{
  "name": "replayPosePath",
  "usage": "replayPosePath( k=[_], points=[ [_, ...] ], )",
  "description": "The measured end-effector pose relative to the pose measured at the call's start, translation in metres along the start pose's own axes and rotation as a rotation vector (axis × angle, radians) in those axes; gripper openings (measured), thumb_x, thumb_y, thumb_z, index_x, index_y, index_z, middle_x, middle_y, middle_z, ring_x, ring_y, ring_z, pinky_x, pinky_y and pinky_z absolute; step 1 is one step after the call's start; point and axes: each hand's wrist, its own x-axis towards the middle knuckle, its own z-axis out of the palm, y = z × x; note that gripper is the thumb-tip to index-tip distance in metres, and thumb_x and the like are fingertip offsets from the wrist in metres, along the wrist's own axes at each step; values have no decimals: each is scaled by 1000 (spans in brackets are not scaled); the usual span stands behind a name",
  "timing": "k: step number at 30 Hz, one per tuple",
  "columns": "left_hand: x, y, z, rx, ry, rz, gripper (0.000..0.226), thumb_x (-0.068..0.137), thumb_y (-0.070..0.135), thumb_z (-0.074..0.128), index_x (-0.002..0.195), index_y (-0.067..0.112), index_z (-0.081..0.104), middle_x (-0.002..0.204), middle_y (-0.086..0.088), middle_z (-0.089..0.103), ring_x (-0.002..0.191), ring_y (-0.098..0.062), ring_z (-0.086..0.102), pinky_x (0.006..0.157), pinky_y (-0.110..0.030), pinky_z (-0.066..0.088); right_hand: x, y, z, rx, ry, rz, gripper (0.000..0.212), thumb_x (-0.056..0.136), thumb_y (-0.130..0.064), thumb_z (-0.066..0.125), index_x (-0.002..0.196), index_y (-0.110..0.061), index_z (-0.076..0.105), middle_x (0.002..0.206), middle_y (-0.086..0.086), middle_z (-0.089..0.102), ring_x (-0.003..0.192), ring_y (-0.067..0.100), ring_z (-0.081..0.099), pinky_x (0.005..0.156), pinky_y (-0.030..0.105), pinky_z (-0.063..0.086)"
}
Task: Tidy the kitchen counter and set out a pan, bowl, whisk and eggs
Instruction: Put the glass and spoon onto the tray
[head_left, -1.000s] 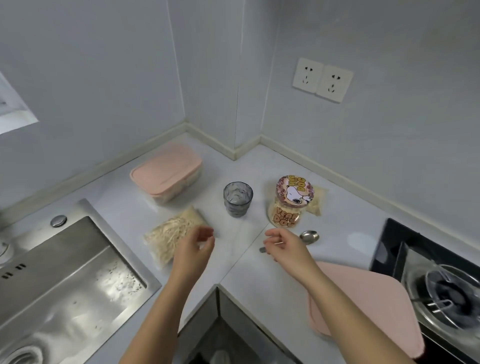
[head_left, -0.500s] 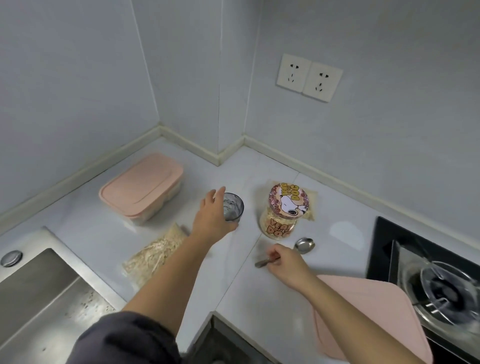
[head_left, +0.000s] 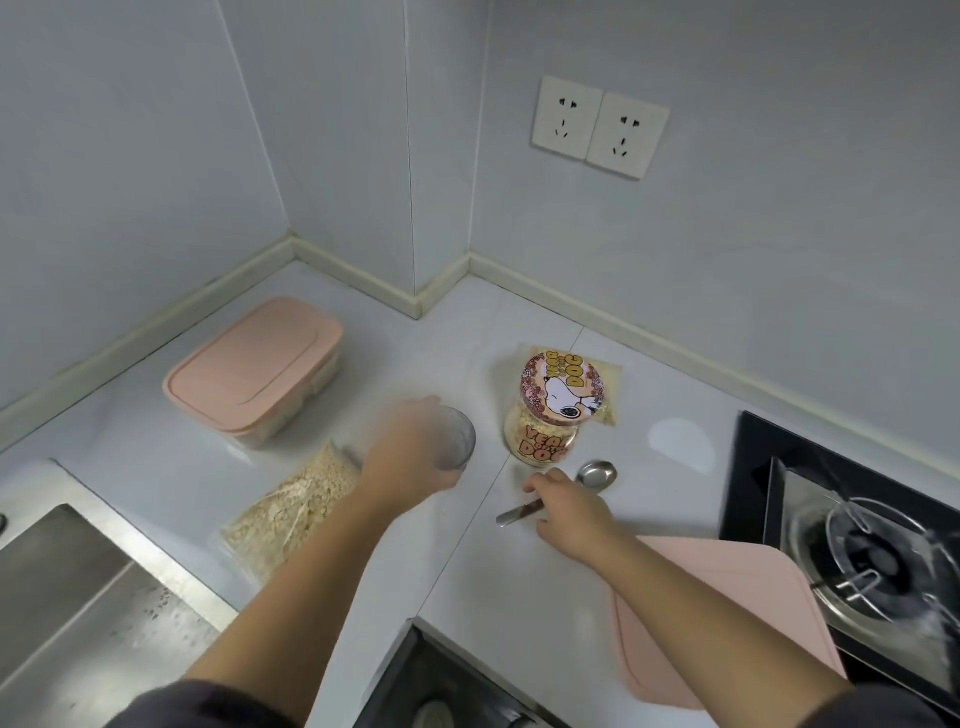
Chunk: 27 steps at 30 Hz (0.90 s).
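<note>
You're in the tidying step: your left hand (head_left: 410, 447) wraps the glass (head_left: 457, 439) mid-counter near the inner corner, your right hand (head_left: 566, 506) pinches the spoon (head_left: 561, 493) beside the jar (head_left: 553, 410); next, lift both clear without knocking it.
</note>
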Motion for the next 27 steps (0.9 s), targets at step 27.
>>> replayPosePath(
  k=[27],
  points=[
    [-77, -10, 39, -489, 18, -35, 107, 58, 32, 90, 143, 31, 25, 134, 14, 45, 121, -1, 47, 99, -18, 38, -32, 12, -36, 286, 529, -98, 8, 85, -8, 61, 80, -13, 63, 90, -7, 59, 73, 18, 58, 70, 35, 50]
  ],
)
